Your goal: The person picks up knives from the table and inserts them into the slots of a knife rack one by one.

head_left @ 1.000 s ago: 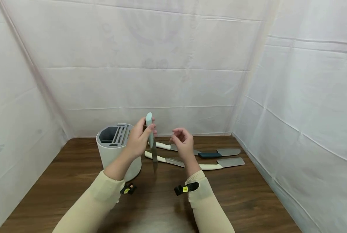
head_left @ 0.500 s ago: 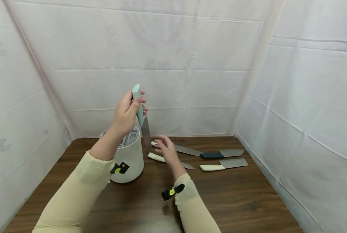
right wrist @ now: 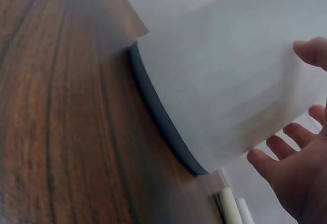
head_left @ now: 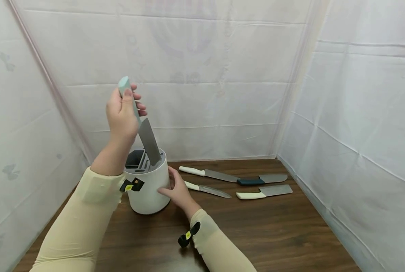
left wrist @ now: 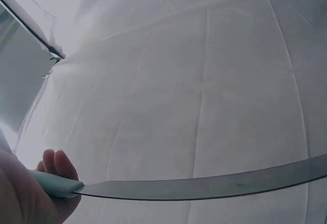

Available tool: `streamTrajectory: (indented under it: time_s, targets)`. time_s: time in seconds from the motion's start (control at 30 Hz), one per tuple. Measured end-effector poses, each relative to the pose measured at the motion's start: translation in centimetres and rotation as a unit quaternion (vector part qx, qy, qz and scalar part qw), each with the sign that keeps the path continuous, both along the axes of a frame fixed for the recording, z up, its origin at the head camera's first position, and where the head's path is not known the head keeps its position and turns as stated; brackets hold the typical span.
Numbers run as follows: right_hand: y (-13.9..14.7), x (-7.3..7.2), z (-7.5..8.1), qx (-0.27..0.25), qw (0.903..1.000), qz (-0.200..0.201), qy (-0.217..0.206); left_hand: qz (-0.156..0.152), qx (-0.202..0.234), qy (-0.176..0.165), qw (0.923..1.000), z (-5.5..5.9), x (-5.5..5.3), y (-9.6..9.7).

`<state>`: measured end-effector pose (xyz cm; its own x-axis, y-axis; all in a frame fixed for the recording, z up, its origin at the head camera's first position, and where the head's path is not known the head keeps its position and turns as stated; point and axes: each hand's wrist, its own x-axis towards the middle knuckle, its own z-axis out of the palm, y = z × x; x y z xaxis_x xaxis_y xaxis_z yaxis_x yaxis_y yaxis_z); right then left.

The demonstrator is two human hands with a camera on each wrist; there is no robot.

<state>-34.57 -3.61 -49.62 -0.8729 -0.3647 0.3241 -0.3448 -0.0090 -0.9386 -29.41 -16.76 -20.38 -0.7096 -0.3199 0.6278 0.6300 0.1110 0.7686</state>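
My left hand (head_left: 122,113) grips the mint-green handle of a kitchen knife (head_left: 149,140), raised over the knife block. The blade slants down and its tip overlaps the slotted top in the head view. In the left wrist view the long blade (left wrist: 204,187) runs off to the right from the fist. The knife block (head_left: 148,194) is a white round holder with a grey top that has slots and one wide compartment. At its right side is my right hand (head_left: 178,190), thumb and fingers spread around the wall, as the right wrist view of the block (right wrist: 219,81) also shows.
Right of the block several knives lie on the wooden table (head_left: 273,230): a white-handled knife (head_left: 220,175), a cream-handled knife (head_left: 214,191) partly behind my right hand, a dark-handled knife (head_left: 251,182) and a cream-handled cleaver (head_left: 275,190). White sheeting (head_left: 195,113) encloses the table.
My left hand has risen and moved left with the mint-handled knife, from right of the block to above its slots. My right hand has moved left from over the lying knives to the block's side.
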Motion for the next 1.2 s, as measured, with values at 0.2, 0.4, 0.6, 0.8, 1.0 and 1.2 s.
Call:
streamTrajectory:
  time_s: [0.2,0.4,0.6,0.8,1.0,1.2]
  targets:
    - [-0.2,0.5,-0.4,0.049,0.9985,-0.022,0.013,0.025,0.056,0.036,0.9975,0.8,-0.3,-0.8]
    - [-0.9,0.6,-0.8,0.054,0.9975,-0.037,0.027,0.100,-0.004,0.062,0.9930,0.7,-0.8,-1.5]
    - [-1.3,0.8,-0.6,0.060,0.9971,-0.040,0.026,0.137,-0.043,0.062,0.9876,-0.2,-1.4,-2.0]
    - [-1.4,1.0,-0.6,0.061,0.9966,-0.050,0.024,0.137,-0.057,0.037,0.9883,-1.0,-2.6,-2.2]
    - [-1.5,1.2,-0.6,0.062,0.9965,-0.051,0.023,0.139,-0.042,0.011,0.9893,-2.3,-3.5,-2.6]
    - [-1.6,1.2,-0.2,0.066,0.9962,-0.051,0.025,0.123,-0.016,-0.037,0.9916,-4.1,-4.7,-3.5]
